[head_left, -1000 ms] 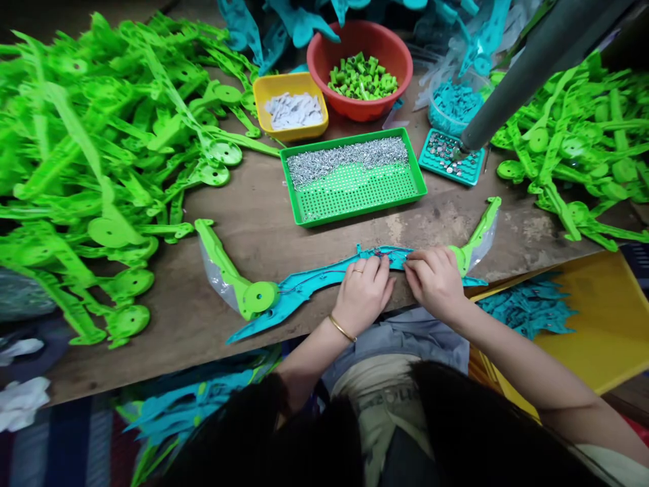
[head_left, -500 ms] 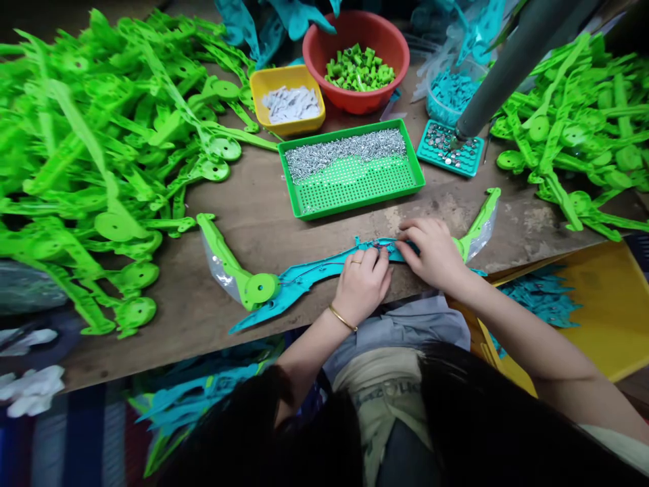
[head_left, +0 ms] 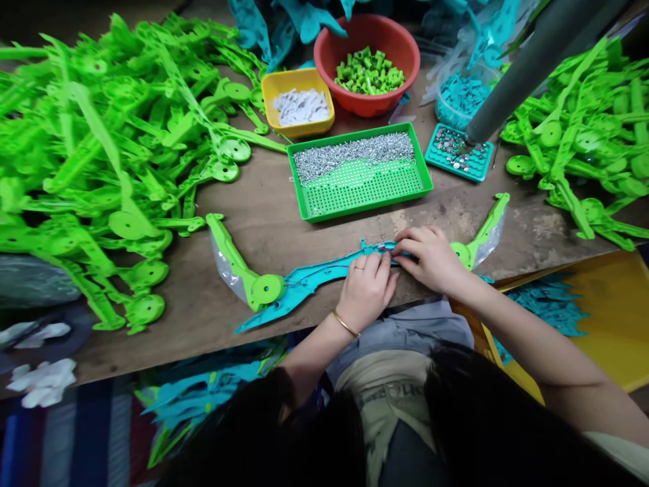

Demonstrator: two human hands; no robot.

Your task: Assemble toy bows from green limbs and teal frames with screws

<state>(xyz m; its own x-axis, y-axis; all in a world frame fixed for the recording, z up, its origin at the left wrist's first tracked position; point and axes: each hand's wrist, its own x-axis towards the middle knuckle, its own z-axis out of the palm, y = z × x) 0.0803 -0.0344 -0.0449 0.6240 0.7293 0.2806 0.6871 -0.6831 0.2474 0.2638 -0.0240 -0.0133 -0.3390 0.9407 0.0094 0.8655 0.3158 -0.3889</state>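
Observation:
A toy bow lies along the front edge of the table, with a blue body (head_left: 299, 287), a green left arm (head_left: 236, 260) and a green right arm (head_left: 489, 233). A thin dark wire runs along the blue body. My left hand (head_left: 368, 287) is closed over the middle of the body from the near side, fingertips on it. Beside it, my right hand (head_left: 430, 260) bends its fingers down onto the body, with the tips drawn together close to the left fingertips. Something small and dark reddish shows between the hands; my fingers hide most of it.
Behind the bow stands a green tray (head_left: 365, 203) of screws. Beyond are a yellow tub (head_left: 299, 126), a red bowl (head_left: 368, 101) and a blue tray (head_left: 459, 170) of metal discs. Green parts (head_left: 96, 155) pile up left and right. A dark pole (head_left: 512, 88) slants down at right.
The whole view has shifted slightly, so things appear a little further right. My right fingertips have moved in closer to the left ones; the bow lies as before.

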